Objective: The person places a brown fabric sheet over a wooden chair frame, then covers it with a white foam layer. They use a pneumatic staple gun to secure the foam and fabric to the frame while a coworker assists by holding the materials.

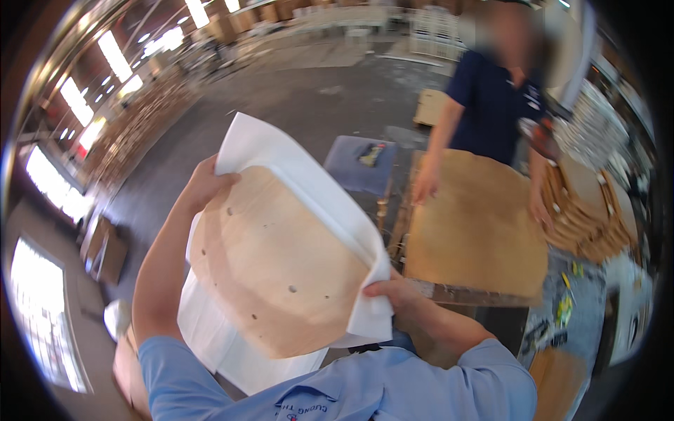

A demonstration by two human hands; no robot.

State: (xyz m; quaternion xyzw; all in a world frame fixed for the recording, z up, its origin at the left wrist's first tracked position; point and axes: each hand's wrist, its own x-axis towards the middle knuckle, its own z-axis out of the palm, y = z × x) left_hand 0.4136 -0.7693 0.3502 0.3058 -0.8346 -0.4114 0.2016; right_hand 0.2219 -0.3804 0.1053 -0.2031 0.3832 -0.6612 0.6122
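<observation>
I hold up a pale plywood panel [281, 259] with rounded corners and several small holes, tilted in front of my chest. White foam sheeting [302, 175] lies against it, and one edge is folded over the panel's far side. At the upper left corner my left hand [209, 184] grips the foam and panel together, thumb on the near face. My right hand [394, 293] pinches the folded foam edge at the right corner; the fingers behind it are hidden. More white sheeting [232, 351] shows below the panel.
To the right a co-worker in a dark shirt [491, 112] stands at a tan sheet [477, 224] on a table. A stool [361, 165] with a grey-blue top bears a small tool. Tools lie on a grey surface [590, 288]; curved wooden pieces [583, 210] are stacked behind.
</observation>
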